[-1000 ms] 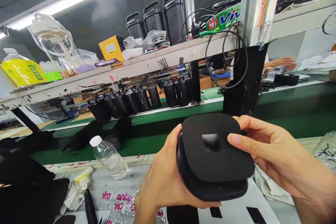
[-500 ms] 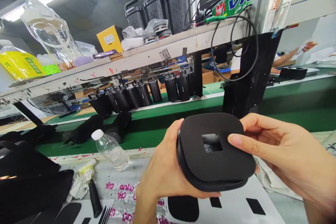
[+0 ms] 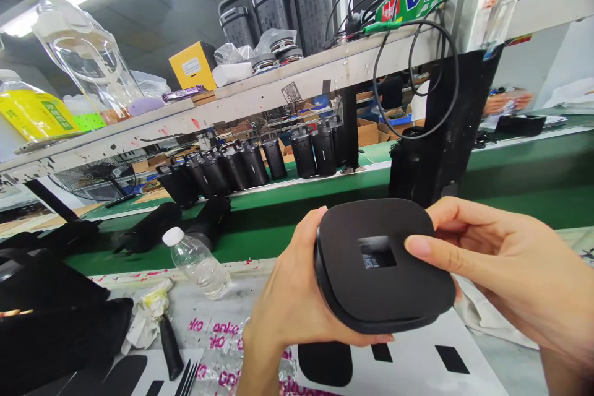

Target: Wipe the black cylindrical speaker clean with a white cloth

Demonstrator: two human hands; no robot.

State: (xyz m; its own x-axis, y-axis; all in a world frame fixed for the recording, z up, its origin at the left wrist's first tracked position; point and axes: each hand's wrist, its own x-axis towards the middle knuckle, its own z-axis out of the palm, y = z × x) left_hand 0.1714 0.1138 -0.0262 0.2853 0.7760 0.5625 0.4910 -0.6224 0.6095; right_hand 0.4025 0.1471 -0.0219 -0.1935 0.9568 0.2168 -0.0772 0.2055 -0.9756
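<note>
our left hand (image 3: pixel 290 303) and right hand (image 3: pixel 503 266) both firmly grasp a flat black rounded-square plastic casing (image 3: pixel 352 284), held up between them with its small square window facing us. a clear plastic water bottle with a white cap (image 3: pixel 197 266) lies left of our left hand, and a row of black cylindrical containers (image 3: pixel 253 164) stands on the green bench beyond it.

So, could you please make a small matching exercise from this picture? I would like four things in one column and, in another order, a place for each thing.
Things:
1. Black unit
2. Yellow box
3. Water bottle
4. Black cable

Places:
A. Hanging below the shelf
B. On the green strip
C. Between the left hand and the right hand
D. On top of the shelf

Pairs: 1-C, 2-D, 3-B, 4-A
</note>
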